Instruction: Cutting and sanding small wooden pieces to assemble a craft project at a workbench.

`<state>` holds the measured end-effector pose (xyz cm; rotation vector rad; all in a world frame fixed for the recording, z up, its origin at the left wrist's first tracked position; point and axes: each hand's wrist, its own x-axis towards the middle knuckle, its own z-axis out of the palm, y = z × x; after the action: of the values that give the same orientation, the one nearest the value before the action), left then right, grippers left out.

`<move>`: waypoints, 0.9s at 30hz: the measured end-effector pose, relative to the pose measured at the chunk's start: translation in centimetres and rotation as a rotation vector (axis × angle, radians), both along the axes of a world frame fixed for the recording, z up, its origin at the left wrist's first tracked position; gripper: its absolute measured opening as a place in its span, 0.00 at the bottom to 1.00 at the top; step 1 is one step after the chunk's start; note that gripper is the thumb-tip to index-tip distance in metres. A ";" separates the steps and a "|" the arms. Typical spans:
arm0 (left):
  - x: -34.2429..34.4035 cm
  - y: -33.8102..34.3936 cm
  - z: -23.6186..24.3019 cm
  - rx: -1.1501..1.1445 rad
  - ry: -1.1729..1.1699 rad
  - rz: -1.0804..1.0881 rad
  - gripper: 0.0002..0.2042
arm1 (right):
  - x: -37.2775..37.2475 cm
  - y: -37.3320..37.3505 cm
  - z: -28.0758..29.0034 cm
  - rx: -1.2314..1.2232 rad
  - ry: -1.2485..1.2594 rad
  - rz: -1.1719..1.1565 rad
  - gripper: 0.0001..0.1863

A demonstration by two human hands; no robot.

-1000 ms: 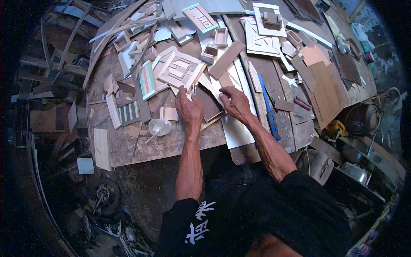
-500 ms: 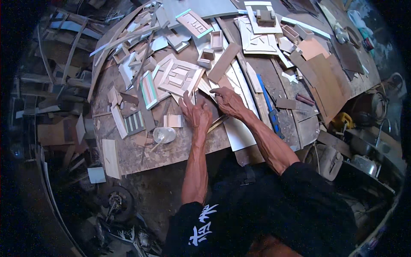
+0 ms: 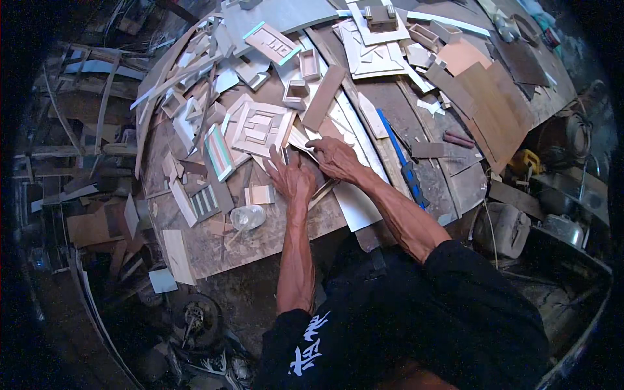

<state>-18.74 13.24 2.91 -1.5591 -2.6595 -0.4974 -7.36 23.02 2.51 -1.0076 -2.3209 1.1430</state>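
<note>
Both my hands are close together over the near middle of the workbench. My left hand (image 3: 294,181) is bent at the fingers, and a small dark piece shows between them that is too small to name. My right hand (image 3: 337,160) curls its fingers down on the end of a thin pale wooden strip (image 3: 299,138); its palm side is hidden. Just beyond my left fingertips lies a square wooden panel (image 3: 262,130) with raised strips glued on in a pattern. A small wood block (image 3: 260,194) and a clear plastic cup (image 3: 247,218) with a stick in it are beside my left wrist.
A blue-handled saw (image 3: 406,166) lies right of my right forearm. A brown board (image 3: 324,97) and small open wooden boxes (image 3: 309,64) are farther back. Framed panels (image 3: 370,55) stand at the far right, brown sheets (image 3: 484,120) nearer. Offcuts crowd the left side.
The whole view has shifted, so the bench things appear a little left and lower. My hands stay at nearly the same spot by the panel; my left fingers have spread slightly.
</note>
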 end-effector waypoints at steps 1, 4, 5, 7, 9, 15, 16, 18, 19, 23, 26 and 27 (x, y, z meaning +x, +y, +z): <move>0.1 -0.1 -0.1 -0.006 0.012 -0.003 0.22 | -0.1 0.0 0.0 -0.001 0.002 0.002 0.17; 0.5 0.1 -0.2 -0.022 -0.002 0.013 0.21 | 0.0 0.0 -0.2 -0.013 -0.003 0.002 0.17; 0.7 0.3 -0.2 -0.033 -0.026 0.034 0.21 | 0.1 0.0 -0.3 -0.009 0.011 0.004 0.17; 0.5 0.2 -0.1 -0.019 -0.024 0.038 0.22 | 0.0 0.1 -0.3 -0.004 0.032 0.005 0.17; 0.5 0.0 -0.2 0.007 -0.007 0.018 0.23 | 0.0 0.0 -0.3 0.009 0.037 0.017 0.17; 0.6 0.3 -0.4 -0.007 -0.028 0.071 0.21 | 0.1 0.1 -0.5 0.006 -0.002 0.061 0.17; 0.7 0.4 -0.3 -0.008 -0.028 0.068 0.21 | 0.1 0.2 -0.9 0.028 0.030 0.049 0.18; 0.7 0.5 -0.3 -0.033 -0.011 0.066 0.20 | 0.1 0.3 -1.2 0.050 0.062 0.039 0.20; 0.6 0.5 -0.4 -0.033 -0.011 0.068 0.20 | 0.1 0.3 -1.3 0.053 0.066 0.047 0.20; 0.2 0.4 -0.5 0.056 -0.015 0.062 0.19 | 0.0 0.0 -0.1 0.014 0.013 0.066 0.17; 0.4 0.7 -0.6 0.089 -0.018 0.044 0.18 | 0.3 0.2 0.3 0.008 -0.042 0.075 0.17; 0.4 0.6 -0.6 0.094 -0.007 0.032 0.18 | 0.3 0.1 0.3 0.009 -0.042 0.076 0.17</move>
<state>-18.35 13.84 2.26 -1.4905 -2.6194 -0.6171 -7.02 23.13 2.81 -0.9569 -2.4141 1.1495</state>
